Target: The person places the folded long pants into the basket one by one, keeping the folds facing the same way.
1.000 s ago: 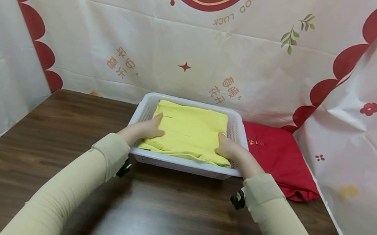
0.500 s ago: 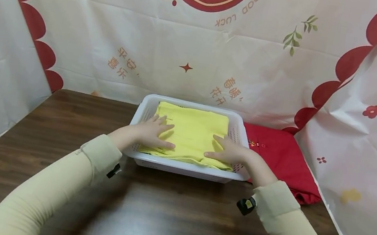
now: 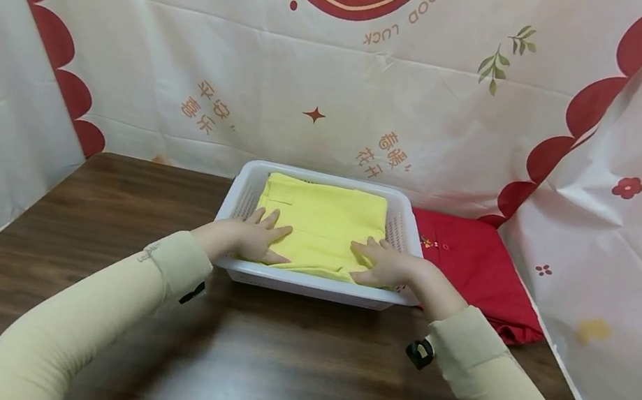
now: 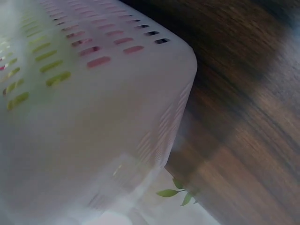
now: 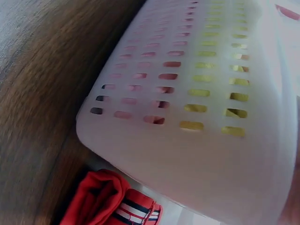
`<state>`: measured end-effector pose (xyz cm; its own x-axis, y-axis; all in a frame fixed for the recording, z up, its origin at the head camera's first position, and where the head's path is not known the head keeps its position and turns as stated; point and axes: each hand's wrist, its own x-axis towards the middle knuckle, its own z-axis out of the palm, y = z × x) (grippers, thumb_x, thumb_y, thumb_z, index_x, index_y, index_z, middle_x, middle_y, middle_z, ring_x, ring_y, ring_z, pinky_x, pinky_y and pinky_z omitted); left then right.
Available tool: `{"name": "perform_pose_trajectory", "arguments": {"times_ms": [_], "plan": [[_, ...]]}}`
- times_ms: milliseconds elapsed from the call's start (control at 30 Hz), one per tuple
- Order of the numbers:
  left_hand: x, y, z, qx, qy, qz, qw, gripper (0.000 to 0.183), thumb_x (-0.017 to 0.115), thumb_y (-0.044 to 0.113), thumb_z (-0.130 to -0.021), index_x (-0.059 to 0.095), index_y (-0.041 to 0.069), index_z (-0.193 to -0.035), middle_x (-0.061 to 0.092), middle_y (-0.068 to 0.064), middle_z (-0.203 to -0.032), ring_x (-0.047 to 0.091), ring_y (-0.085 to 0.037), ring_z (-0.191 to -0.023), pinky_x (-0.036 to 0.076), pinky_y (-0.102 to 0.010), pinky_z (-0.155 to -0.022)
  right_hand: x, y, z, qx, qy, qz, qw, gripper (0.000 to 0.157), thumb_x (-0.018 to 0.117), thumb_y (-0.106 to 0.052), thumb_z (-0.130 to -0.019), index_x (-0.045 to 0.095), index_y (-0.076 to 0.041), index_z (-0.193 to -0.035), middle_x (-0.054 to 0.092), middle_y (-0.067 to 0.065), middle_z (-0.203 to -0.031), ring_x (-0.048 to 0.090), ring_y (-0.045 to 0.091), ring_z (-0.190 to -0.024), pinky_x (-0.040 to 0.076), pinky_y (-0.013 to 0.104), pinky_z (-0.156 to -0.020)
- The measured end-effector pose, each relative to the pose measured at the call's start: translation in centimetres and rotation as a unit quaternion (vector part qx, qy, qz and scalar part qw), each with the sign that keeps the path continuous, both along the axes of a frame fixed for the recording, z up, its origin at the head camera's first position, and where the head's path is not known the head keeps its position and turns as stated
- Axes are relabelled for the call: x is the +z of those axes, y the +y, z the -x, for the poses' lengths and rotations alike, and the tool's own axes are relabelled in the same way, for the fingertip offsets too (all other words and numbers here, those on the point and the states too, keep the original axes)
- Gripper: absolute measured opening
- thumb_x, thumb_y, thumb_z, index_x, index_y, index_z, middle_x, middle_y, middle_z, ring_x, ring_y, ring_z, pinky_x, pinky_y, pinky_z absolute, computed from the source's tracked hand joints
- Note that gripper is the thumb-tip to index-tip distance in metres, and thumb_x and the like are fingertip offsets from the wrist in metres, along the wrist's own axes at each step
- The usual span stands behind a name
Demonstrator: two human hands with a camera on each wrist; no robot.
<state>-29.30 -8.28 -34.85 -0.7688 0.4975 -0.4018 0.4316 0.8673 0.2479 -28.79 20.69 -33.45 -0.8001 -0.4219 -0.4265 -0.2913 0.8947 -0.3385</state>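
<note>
A folded yellow garment [image 3: 326, 225] lies flat inside a white slotted plastic basket [image 3: 313, 282] in the head view. My left hand [image 3: 253, 238] rests on its front left part, fingers spread. On the front right part my right hand [image 3: 389, 264] lies likewise, fingers spread and thumb toward the middle. Both wrists pass over the basket's rim. The wrist views show only the outside of the basket wall [image 4: 112, 89], not the hands. Through the slots, yellow cloth [image 5: 194, 125] shows above pink and red cloth [image 5: 153, 120].
A folded red garment [image 3: 475, 268] lies on the dark wooden table [image 3: 293, 365] right of the basket; its striped trim [image 5: 133, 211] shows in the right wrist view. A printed white curtain [image 3: 317, 72] hangs close behind the basket and along both sides.
Both hands have let go of the yellow garment's sides and spread their fingers over its top. They have since slid slightly toward its front edge. Basket and red garment stay in place.
</note>
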Motion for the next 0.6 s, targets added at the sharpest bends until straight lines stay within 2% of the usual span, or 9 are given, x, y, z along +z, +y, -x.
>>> {"name": "perform_pose_trajectory", "arguments": {"times_ms": [200, 400, 600], "plan": [[0.2, 0.6, 0.0, 0.005, -0.008, 0.038, 0.9993, 0.077, 0.038, 0.060, -0.096, 0.006, 0.024, -0.155, -0.014, -0.015, -0.157, -0.013, -0.042, -0.140, 0.009, -0.062, -0.109, -0.4, -0.4, 0.1, -0.004, -0.005, -0.035, 0.999, 0.082, 0.062, -0.045, -0.087, 0.025, -0.015, -0.153, 0.010, 0.022, -0.156, -0.002, 0.043, -0.141, 0.010, 0.066, -0.106], [0.7, 1.0, 0.3, -0.008, -0.021, 0.078, 0.9967, 0.078, 0.035, 0.060, -0.097, 0.000, 0.022, -0.155, -0.014, -0.017, -0.157, -0.008, -0.046, -0.140, 0.008, -0.062, -0.109, -0.4, -0.8, 0.0, -0.007, 0.000, -0.053, 0.999, 0.079, 0.061, -0.044, -0.088, 0.025, -0.016, -0.153, 0.010, 0.022, -0.156, -0.002, 0.044, -0.141, 0.009, 0.066, -0.106], [0.5, 1.2, 0.3, -0.007, -0.014, 0.083, 0.9965, 0.078, 0.035, 0.059, -0.097, -0.001, 0.021, -0.155, -0.014, -0.019, -0.156, -0.008, -0.047, -0.139, 0.008, -0.062, -0.109, -0.2, -1.2, -0.1, -0.018, 0.013, -0.068, 0.997, 0.080, 0.062, -0.044, -0.088, 0.026, -0.015, -0.153, 0.012, 0.023, -0.156, -0.001, 0.044, -0.141, 0.008, 0.066, -0.106]]}}
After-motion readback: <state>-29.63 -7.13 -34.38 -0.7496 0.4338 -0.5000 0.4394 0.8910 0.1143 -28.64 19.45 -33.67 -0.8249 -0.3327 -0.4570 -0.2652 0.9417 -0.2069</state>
